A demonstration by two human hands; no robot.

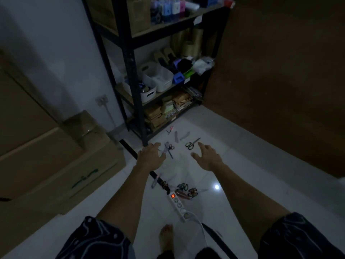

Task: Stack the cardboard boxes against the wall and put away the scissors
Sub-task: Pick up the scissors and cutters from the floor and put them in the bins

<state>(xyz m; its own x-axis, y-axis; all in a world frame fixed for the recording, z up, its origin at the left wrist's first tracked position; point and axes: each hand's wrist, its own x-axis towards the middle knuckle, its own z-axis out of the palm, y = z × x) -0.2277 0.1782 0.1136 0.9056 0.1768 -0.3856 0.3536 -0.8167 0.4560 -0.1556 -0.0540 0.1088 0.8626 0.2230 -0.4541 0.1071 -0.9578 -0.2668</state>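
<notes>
The room is dim, and the person stands over a scatter of scissors on the white floor in front of the black shelf rack (130, 75). Both arms reach down. The left hand (150, 156) hangs just above a pair of scissors (169, 149) lying near the rack's front leg, fingers spread and holding nothing. The right hand (207, 158) is likewise open and empty, close to a dark-handled pair (191, 144) a little farther from that leg. More pairs (183, 187) lie nearer the person, by the power strip (177, 202). The cardboard boxes (56, 165) already sit stacked at the wall left of the rack, so I judge the scissors step is in hand. Next each hand must lower and close on a pair, handles rather than blades.
</notes>
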